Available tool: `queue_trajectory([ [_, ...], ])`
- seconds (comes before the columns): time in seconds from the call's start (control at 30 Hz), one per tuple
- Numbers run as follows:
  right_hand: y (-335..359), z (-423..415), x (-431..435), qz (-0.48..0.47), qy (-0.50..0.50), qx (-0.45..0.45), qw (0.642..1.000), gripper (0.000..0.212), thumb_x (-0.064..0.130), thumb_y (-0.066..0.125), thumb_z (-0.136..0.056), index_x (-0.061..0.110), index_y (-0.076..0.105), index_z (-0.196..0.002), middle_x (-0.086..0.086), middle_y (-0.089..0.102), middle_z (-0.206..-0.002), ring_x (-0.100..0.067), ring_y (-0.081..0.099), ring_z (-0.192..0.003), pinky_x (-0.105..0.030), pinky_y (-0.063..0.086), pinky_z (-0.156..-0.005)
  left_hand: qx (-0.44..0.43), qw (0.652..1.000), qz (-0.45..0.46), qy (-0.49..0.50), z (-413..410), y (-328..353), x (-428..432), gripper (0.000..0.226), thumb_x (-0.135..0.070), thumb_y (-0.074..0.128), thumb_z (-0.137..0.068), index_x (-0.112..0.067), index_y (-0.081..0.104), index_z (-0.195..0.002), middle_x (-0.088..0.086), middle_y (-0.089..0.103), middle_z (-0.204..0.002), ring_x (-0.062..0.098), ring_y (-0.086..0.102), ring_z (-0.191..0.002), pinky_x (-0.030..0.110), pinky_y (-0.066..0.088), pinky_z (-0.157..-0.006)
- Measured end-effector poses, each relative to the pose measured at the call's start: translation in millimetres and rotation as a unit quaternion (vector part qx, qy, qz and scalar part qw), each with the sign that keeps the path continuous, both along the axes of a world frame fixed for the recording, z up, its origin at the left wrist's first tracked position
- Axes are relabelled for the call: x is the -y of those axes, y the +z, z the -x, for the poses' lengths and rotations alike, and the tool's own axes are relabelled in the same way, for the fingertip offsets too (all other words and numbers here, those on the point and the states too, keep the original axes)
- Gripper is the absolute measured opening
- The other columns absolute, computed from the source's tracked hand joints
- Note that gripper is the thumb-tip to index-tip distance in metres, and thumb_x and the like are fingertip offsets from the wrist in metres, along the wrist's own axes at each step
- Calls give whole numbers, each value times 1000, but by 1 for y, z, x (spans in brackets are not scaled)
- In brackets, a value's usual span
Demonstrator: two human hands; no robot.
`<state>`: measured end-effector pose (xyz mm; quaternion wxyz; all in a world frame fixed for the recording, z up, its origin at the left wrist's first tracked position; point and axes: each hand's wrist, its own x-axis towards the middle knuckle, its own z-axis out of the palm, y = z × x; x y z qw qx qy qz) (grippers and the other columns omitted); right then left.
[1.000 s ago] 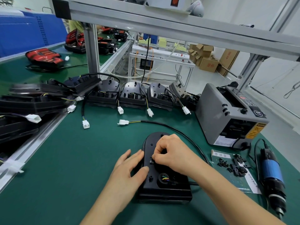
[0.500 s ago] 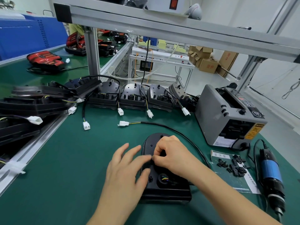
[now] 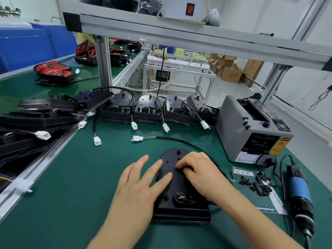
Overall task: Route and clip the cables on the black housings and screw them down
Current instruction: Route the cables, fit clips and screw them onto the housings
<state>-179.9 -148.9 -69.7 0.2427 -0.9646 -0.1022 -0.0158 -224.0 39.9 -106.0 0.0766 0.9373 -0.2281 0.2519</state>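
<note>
— Since half a second ago the left hand (image 3: 138,182) has drawn its fingers back from the right hand (image 3: 199,172); their fingertips met then.

— And now?

— The left hand lies open, fingers spread straight, tips resting on the left edge of the black housing (image 3: 179,209). The right hand has curled fingers, tips bunched on the housing's middle; whether they pinch anything I cannot tell.

— Where is the housing?

— Flat on the green desk (image 3: 71,194), near the middle. Its far end is rounded, and a round opening by its near edge shows coloured wires (image 3: 180,197). Its black cable (image 3: 179,141) arcs far and left to a white connector (image 3: 138,138).

— To the right?

— A printed sheet (image 3: 262,203) carries small black parts (image 3: 260,186), beside an electric screwdriver (image 3: 298,191). Farther off stand a grey tape dispenser (image 3: 251,128) and a row of housings (image 3: 147,112).
</note>
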Motion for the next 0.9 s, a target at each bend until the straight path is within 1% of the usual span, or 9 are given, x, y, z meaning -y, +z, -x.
queue_trajectory([
  [0.07,-4,6,5,12,2,23,1000,31,11,48,-93,28,67,-109,18,56,-110,-5,37,-111,-22,33,-97,-8,1000,-21,6,-2,-1,3,59,-8,62,-57,-33,71,-111,4,65,-122,36,58,-115,42,30,-95],
  [0.2,-10,10,9,23,13,44,999,30,15,48,-94,29,67,-112,19,56,-112,-5,37,-112,-18,31,-96,-25,1000,-5,15,-5,-4,3,63,-9,32,-66,-35,70,-110,1,67,-117,34,61,-112,42,34,-95],
  [0.27,-10,8,13,13,-9,52,999,29,16,49,-94,30,67,-112,18,57,-112,-5,39,-112,-17,30,-94,-30,999,9,11,-6,-4,2,59,-5,55,-62,-37,70,-109,0,66,-121,33,61,-111,44,47,-91],
  [0.37,-9,0,32,4,-85,68,994,28,20,49,-94,27,63,-117,12,57,-118,-11,42,-115,-22,32,-96,-59,998,16,20,-11,-4,-2,86,6,78,-39,-37,69,-113,4,61,-128,34,60,-112,46,51,-84],
  [0.5,-12,-17,59,172,-189,39,966,34,30,45,-96,19,52,-128,-1,52,-129,-23,45,-116,-36,40,-95,-46,998,-34,15,-14,0,-1,88,3,77,-29,-38,71,-106,5,65,-123,36,60,-113,46,48,-93],
  [0.63,-16,-35,63,303,-214,-57,927,24,31,44,-97,14,49,-113,-5,55,-118,-26,53,-106,-35,41,-81,-57,998,-40,2,-17,6,0,77,-2,83,-31,-38,74,-99,3,68,-117,36,61,-111,46,52,-87],
  [0.73,-14,-44,59,264,-226,-57,936,5,13,43,-91,13,45,-95,-4,59,-100,-25,52,-83,-31,37,-69,-90,996,-10,-16,-24,6,-2,71,-1,77,-55,-41,67,-112,-2,60,-129,33,51,-125,45,45,-96],
  [0.83,-5,-46,57,183,-220,14,958,13,17,42,-93,14,53,-100,-4,60,-102,-26,55,-86,-31,41,-69,-162,982,94,-9,-50,3,-12,65,-2,44,-88,-38,37,-142,-12,33,-150,16,23,-139,31,25,-113],
  [0.9,5,-42,53,103,-199,90,970,14,25,46,-95,18,56,-103,-1,59,-102,-26,57,-91,-35,45,-74,-159,975,143,59,-73,7,-18,60,-12,46,-94,-25,25,-149,-4,28,-153,19,24,-137,32,27,-111],
])
